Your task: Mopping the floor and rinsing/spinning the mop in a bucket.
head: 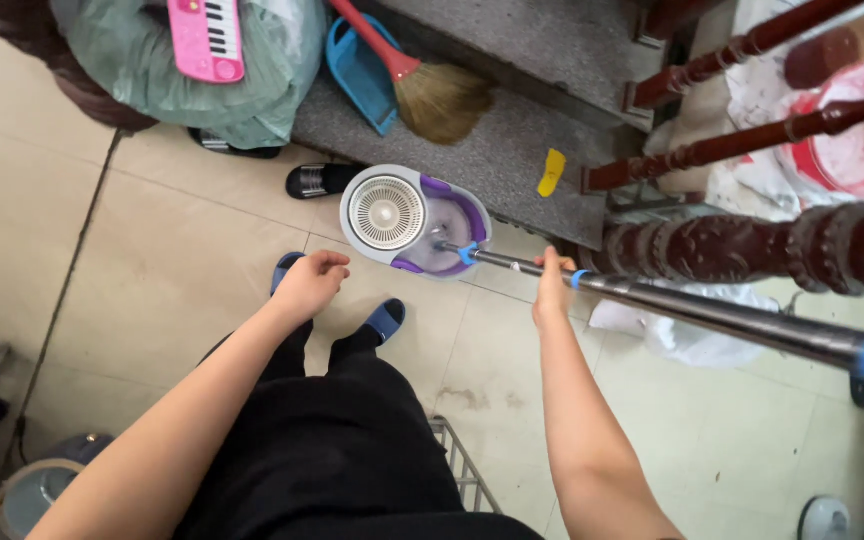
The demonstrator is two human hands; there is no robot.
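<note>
Right hand [552, 285] grips mop pole [712, 318], left hand [310, 283] loose, beside spin bucket [414, 220], broom [432, 90]

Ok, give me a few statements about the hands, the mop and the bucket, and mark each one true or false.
1. The right hand grips the mop handle. True.
2. The left hand holds the broom. False: it is empty, hanging loosely curled above the slippers; the broom lies on the step.
3. The mop's lower end sits in the spin bucket. True.
4. The bucket is red. False: it is white and purple.
5. A pink toy keyboard lies on a green bundle. True.
</note>
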